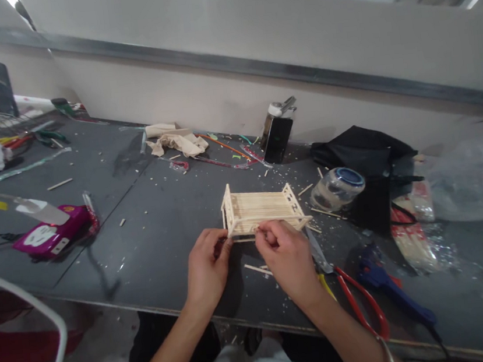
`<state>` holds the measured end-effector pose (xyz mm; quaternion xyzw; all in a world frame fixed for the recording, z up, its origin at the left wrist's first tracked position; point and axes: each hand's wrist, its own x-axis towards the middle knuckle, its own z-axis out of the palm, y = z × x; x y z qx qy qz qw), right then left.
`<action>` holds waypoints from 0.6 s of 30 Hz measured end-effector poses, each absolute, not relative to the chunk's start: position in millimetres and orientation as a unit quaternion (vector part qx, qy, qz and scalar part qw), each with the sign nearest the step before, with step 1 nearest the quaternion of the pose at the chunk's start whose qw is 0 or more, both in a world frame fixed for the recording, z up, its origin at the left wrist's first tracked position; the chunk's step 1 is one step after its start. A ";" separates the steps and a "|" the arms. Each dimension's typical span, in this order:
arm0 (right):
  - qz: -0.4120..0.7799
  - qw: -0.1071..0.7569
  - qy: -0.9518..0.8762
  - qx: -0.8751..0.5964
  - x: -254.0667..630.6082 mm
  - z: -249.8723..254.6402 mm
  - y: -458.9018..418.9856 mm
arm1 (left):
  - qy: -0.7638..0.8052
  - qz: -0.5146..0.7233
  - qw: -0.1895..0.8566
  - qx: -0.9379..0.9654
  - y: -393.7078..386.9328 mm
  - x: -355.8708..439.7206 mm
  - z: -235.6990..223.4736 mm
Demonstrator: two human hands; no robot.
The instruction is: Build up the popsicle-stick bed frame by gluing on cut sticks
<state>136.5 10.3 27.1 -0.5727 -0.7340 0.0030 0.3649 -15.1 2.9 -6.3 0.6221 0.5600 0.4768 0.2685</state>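
A small bed-shaped frame of pale wooden sticks stands on the dark table, with a slatted top and raised ends. My left hand is closed in a pinch at its front left corner, thumb and forefinger on the post. My right hand has its fingers pinched together at the front rail. Whatever small piece lies between those right fingertips is too little to make out. Loose sticks lie on the table between my hands.
Red-handled pliers and a blue glue gun lie right of my right arm. Beyond them are a plastic jar, a black bag and stick packets. A phone leans at the back; a purple power strip sits left.
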 end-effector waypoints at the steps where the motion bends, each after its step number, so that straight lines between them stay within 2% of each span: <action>1: 0.001 0.365 -0.734 -0.573 136.6 27.0 10.4 | 0.561 0.475 0.270 0.622 2.9 -15.1 -6.3; 18: 0.002 0.362 -0.748 -0.556 140.5 27.9 11.6 | 0.572 0.469 0.286 0.609 4.0 -14.7 -7.7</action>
